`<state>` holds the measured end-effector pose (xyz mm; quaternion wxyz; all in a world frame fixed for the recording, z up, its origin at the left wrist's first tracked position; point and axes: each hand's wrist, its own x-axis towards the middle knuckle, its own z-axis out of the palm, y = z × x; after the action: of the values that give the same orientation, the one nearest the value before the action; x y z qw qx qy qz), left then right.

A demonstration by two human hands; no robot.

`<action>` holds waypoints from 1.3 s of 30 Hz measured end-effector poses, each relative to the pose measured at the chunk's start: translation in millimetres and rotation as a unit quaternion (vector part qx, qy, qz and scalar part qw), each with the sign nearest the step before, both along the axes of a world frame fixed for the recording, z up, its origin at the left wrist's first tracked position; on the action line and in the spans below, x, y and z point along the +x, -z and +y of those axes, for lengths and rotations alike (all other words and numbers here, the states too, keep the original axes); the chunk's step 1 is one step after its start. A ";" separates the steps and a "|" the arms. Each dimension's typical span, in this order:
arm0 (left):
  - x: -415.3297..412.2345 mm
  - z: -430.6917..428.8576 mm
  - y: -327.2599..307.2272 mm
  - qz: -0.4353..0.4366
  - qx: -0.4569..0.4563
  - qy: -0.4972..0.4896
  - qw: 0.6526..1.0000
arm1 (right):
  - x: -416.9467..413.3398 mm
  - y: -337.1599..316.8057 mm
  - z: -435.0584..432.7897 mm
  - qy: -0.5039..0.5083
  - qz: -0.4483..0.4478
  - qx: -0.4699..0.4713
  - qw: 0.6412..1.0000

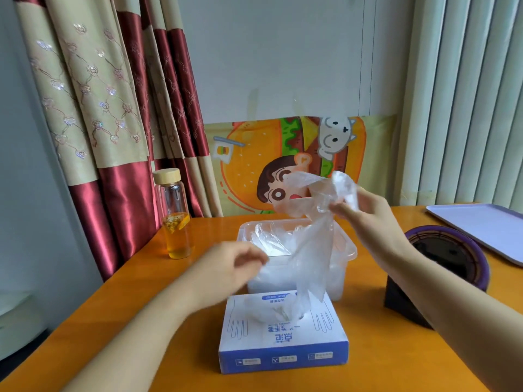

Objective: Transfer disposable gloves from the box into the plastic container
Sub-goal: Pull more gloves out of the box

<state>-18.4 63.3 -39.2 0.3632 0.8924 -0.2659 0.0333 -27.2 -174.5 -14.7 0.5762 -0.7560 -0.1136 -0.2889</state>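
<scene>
- Head view (the only one given): an orange table [368, 357] with the box [283, 339] nearest the person and the plastic container [350, 251] touching or just behind it.
- The right hand [368, 219] is held up above the container's far right side. Thumb and fingers are closed in a pinch on a bunch of clear gloves [311, 250].
- The gloves are stretched down from that pinch, across the front of the container, with the lower end in the box's top opening. More crumpled film is seen lying inside the container.
- The left hand [237, 264] is blurred, low at the container's near left rim, fingers loosely curled. Whether any film is held there cannot be told.
- Step judged in hand: a bunch drawn out of the box, not yet set down.
- To do it well: the bunch is best lifted until its tail clears the opening, then carried over the container's middle and lowered before the pinch is opened.
- The box is light and may be dragged, so it could be steadied with the left hand.
- Thin film clings, so extra gloves may be pulled out and spilled over the rim.
- Also noted: a glass bottle [176, 219] to the left and a pale tray [486, 227] at far right.
</scene>
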 end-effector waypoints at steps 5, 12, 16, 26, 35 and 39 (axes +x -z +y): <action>-0.1 -22.3 -7.7 0.327 -0.424 0.122 0.836 | -0.9 -24.5 34.1 -0.110 -0.030 -0.236 0.965; 3.1 -44.7 5.1 0.368 -0.603 0.166 0.688 | 12.3 -1.2 55.3 -0.160 -0.026 -0.385 0.908; 14.2 -50.5 6.6 0.379 -0.615 0.106 0.683 | 16.9 3.1 51.2 -0.146 -0.005 -0.359 0.922; 49.2 -34.2 -14.8 0.284 -0.710 0.080 0.639 | 20.1 52.7 34.2 -0.115 0.231 0.276 0.926; 80.1 -39.0 -13.5 0.235 -0.806 0.063 0.539 | 29.1 27.9 67.6 -0.170 0.260 0.383 0.870; 89.0 -37.6 -10.6 0.228 -0.796 0.086 0.555 | 53.6 0.8 71.1 -0.105 0.175 0.303 0.931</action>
<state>70.6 25.7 -28.6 0.9748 0.1909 -0.1154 -0.0045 26.4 -103.4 -15.5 0.8158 -0.5677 0.0033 -0.1107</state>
